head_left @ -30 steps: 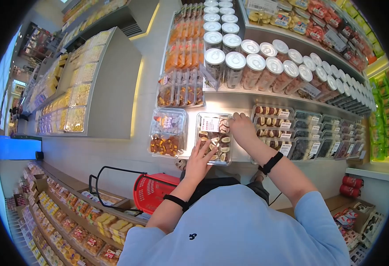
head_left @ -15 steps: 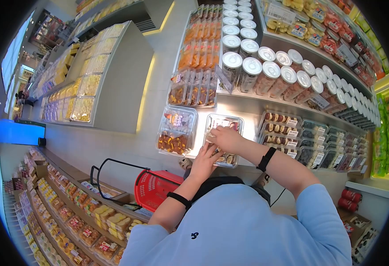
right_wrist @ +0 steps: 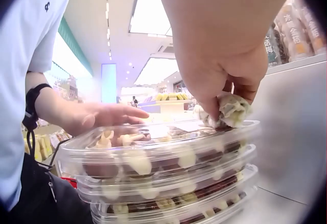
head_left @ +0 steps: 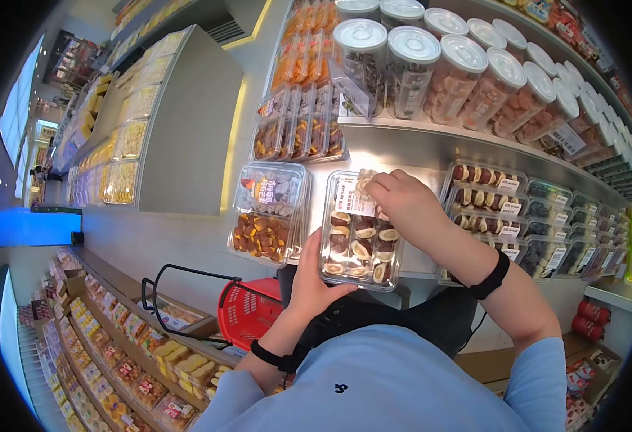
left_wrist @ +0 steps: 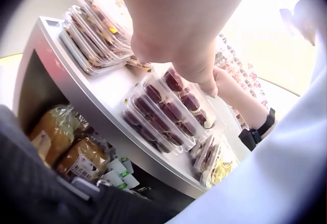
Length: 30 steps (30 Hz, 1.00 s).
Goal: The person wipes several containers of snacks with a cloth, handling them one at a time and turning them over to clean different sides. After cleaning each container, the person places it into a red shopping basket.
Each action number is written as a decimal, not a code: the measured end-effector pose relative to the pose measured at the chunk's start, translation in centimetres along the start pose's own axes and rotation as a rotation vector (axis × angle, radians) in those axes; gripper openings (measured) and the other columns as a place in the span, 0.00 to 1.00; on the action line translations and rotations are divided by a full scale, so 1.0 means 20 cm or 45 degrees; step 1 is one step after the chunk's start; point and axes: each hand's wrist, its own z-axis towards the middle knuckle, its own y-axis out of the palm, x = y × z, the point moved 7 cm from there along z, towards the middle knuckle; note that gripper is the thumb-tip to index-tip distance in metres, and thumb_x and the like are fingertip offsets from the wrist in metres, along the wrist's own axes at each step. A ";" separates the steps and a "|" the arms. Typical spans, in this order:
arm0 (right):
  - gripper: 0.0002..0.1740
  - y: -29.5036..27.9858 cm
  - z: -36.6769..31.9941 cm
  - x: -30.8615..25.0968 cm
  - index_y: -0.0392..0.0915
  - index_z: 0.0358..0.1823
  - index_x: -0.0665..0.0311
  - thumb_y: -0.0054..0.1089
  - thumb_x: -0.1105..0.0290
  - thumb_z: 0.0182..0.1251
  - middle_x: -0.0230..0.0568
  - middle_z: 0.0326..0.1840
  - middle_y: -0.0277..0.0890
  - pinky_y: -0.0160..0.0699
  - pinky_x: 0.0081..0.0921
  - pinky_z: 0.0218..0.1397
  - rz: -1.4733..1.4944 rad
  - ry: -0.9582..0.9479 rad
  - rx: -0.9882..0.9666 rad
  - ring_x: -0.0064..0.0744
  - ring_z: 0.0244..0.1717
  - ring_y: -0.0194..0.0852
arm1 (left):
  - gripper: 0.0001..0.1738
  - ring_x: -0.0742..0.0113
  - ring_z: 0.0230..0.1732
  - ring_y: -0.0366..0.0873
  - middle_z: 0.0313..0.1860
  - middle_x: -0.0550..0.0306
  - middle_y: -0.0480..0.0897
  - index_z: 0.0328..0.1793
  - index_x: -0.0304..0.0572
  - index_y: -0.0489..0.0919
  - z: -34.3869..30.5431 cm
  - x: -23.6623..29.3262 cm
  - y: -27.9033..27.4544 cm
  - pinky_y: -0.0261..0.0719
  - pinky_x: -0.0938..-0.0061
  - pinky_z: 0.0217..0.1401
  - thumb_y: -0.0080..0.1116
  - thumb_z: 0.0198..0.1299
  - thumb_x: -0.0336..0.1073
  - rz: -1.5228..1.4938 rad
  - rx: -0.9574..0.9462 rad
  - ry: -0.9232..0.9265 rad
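A stack of clear plastic boxes (right_wrist: 168, 180) of dark red stuffed dates stands on the shelf at the front. On the lid of the top box (head_left: 360, 250), near its far edge, my right hand (head_left: 411, 204) pinches a crumpled whitish cloth (right_wrist: 235, 110) and presses it down by the printed label (head_left: 346, 199). My left hand (head_left: 311, 281) lies along the box's left side, its fingers straight and its thumb toward the near edge. In the right wrist view those left fingers (right_wrist: 120, 114) stretch out at lid height.
Left of the stack stands a box of orange-brown pieces (head_left: 262, 234). More boxes of stuffed dates (head_left: 483, 198) are piled to the right. Lidded jars (head_left: 413, 68) line the raised shelf behind. A red basket (head_left: 247, 313) stands low on the left.
My right hand has moved with the cloth from the lid's middle to its far part. My left hand has slid from the top of the lid to its left side. The head view is closer.
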 end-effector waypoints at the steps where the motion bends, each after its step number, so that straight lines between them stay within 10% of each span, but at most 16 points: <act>1: 0.17 -0.01 -0.02 0.00 0.78 0.48 0.63 0.62 0.75 0.54 0.38 0.47 0.77 0.83 0.31 0.51 0.031 -0.036 0.047 0.41 0.48 0.76 | 0.72 0.39 0.80 0.57 0.79 0.35 0.58 0.84 0.34 0.50 -0.01 0.00 0.02 0.60 0.54 0.80 0.86 0.37 0.48 -0.007 -0.011 0.029; 7: 0.20 0.13 -0.03 -0.03 0.78 0.53 0.65 0.61 0.77 0.58 0.44 0.52 0.81 0.79 0.37 0.58 0.047 -0.037 0.037 0.47 0.56 0.77 | 0.76 0.54 0.79 0.62 0.80 0.42 0.59 0.84 0.34 0.47 -0.05 -0.21 0.15 0.64 0.58 0.79 0.90 0.31 0.39 -0.388 0.074 0.140; 14: 0.17 0.27 -0.16 -0.53 0.80 0.49 0.62 0.66 0.75 0.56 0.41 0.40 0.82 0.81 0.38 0.53 0.126 -0.242 -0.175 0.47 0.51 0.79 | 0.79 0.49 0.70 0.74 0.70 0.36 0.73 0.86 0.37 0.40 -0.05 -0.15 0.09 0.71 0.59 0.73 0.88 0.33 0.37 -0.351 0.225 0.185; 23: 0.13 0.20 -0.20 -0.53 0.85 0.43 0.61 0.65 0.73 0.54 0.38 0.40 0.85 0.82 0.36 0.55 -0.171 -0.286 -0.034 0.43 0.48 0.81 | 0.55 0.51 0.75 0.72 0.73 0.37 0.74 0.78 0.31 0.66 -0.07 -0.07 0.06 0.68 0.64 0.76 0.83 0.43 0.37 -0.268 0.155 0.329; 30: 0.16 0.21 -0.29 -0.50 0.87 0.45 0.61 0.67 0.75 0.52 0.35 0.50 0.87 0.80 0.35 0.60 -0.279 -0.208 -0.028 0.39 0.53 0.81 | 0.54 0.48 0.71 0.75 0.71 0.39 0.75 0.76 0.32 0.67 -0.08 -0.08 0.04 0.73 0.62 0.72 0.83 0.44 0.44 -0.247 0.209 0.347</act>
